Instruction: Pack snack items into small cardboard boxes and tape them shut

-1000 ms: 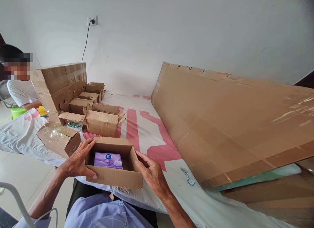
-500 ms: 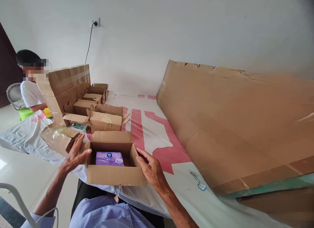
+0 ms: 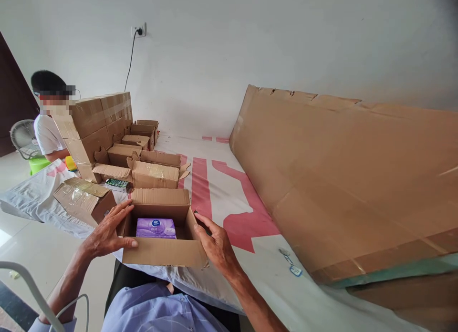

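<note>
An open cardboard box (image 3: 162,252) sits at the near edge of a cloth-covered table (image 3: 232,198), with a purple tissue pack (image 3: 156,227) lying inside it. My left hand (image 3: 107,232) is pressed flat against the box's left side flap, its thumb lying on the front flap. On the other side, my right hand (image 3: 214,243) rests against the right wall with its fingers spread along the edge. Both side flaps stand up; the far flap (image 3: 161,197) is upright.
Several small cardboard boxes (image 3: 155,174) and a taller taped stack (image 3: 96,124) stand at the left rear, with a closed box (image 3: 85,200) beside my left hand. A huge flattened cardboard sheet (image 3: 350,179) leans on the right. Another person (image 3: 48,131) sits at far left.
My left hand has moved back onto the box's left flap and front edge, after drawing off slightly. The box shifted a little leftward; my right hand stayed at its right wall.
</note>
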